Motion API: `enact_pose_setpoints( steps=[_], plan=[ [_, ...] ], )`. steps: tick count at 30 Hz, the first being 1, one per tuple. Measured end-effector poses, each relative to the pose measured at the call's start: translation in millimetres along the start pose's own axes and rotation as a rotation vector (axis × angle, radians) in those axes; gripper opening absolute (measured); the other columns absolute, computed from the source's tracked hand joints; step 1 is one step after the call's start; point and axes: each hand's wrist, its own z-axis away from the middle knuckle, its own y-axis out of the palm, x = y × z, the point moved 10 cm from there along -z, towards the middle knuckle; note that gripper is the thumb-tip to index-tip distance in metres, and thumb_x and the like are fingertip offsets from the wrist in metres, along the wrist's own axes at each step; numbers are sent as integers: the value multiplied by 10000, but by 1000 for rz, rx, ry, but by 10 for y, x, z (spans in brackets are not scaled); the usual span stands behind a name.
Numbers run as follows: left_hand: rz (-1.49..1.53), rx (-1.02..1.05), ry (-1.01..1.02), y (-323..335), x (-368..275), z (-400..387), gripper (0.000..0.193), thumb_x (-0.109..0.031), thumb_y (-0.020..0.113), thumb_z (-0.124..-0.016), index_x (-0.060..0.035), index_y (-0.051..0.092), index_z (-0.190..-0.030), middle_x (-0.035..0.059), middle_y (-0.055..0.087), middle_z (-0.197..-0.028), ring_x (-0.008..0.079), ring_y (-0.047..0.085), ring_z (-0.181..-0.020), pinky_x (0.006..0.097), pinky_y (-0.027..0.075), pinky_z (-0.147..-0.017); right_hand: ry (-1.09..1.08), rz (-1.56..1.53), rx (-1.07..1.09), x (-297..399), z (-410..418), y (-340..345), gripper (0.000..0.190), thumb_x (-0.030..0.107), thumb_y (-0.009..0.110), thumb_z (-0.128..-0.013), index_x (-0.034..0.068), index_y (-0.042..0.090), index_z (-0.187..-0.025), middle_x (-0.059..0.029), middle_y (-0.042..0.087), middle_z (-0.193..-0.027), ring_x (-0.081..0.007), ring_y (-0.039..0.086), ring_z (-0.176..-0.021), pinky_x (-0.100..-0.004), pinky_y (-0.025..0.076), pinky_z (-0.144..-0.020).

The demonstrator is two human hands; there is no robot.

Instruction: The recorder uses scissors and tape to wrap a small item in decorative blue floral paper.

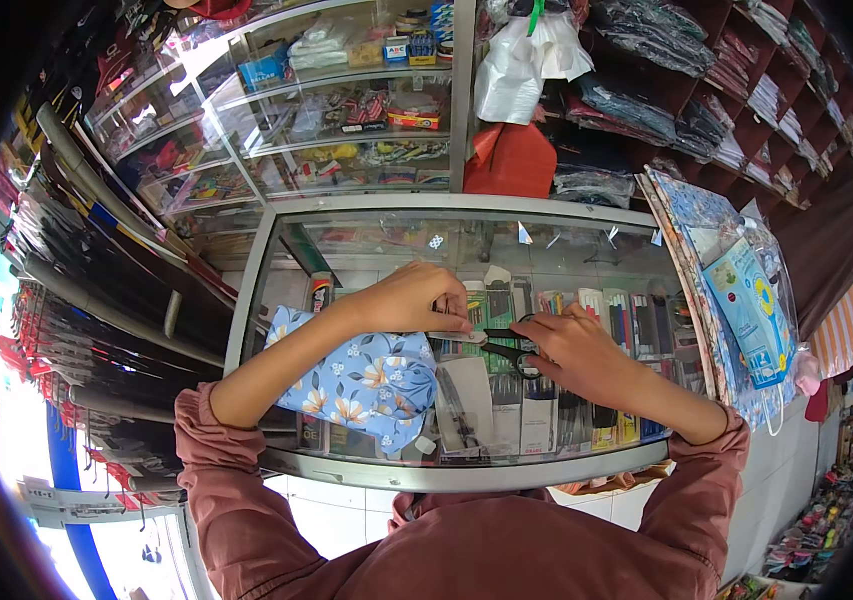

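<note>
My right hand (572, 341) holds scissors (505, 349) by their black handles, which are spread a little apart. The grey blades point left, over the glass countertop of a display case (411, 244). The curled fingers of my left hand (426, 296) come together right at the blades; whether they pinch a small piece there I cannot tell. Under my left forearm lies a package wrapped in blue floral paper (374, 386), its right end gathered into folds. A small pale scrap (425, 445) lies by its lower right corner.
Paper scraps (524, 234) lie along the glass's far side. Pens and boxed stationery (539, 412) show beneath it. Floral sheets (685, 195) and a light blue packet (749, 311) stand at the right edge. Glass shelves (347, 71) rise behind; dark hanging goods (118, 330) line the left.
</note>
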Motion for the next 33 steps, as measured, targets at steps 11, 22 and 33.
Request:
enact_pose_setpoints(
  steps=[11, 22, 33],
  plan=[
    [387, 54, -79, 90, 60, 25, 153, -99, 672, -787, 21, 635, -873, 82, 680, -828, 136, 623, -747, 296, 466, -701, -10, -2, -3, -1, 4, 27, 335, 73, 641, -771, 2, 548, -1084, -128, 579, -933, -286, 583, -893, -408, 391, -851],
    [298, -82, -50, -17, 202, 42, 115, -67, 639, -810, 7, 652, -896, 63, 679, -837, 124, 612, -772, 273, 470, -743, -17, -53, -15, -2, -17, -11, 324, 57, 637, -764, -20, 548, -1067, -138, 578, -897, -285, 577, -870, -396, 379, -819],
    [12, -629, -82, -859, 191, 310, 87, -65, 619, -817, 6, 638, -863, 60, 656, -818, 145, 608, -769, 277, 469, -723, 28, -68, 80, -77, 13, -16, 608, 289, 769, -681, 15, 527, -1167, -144, 582, -1016, -300, 539, -928, -374, 361, -869]
  ],
)
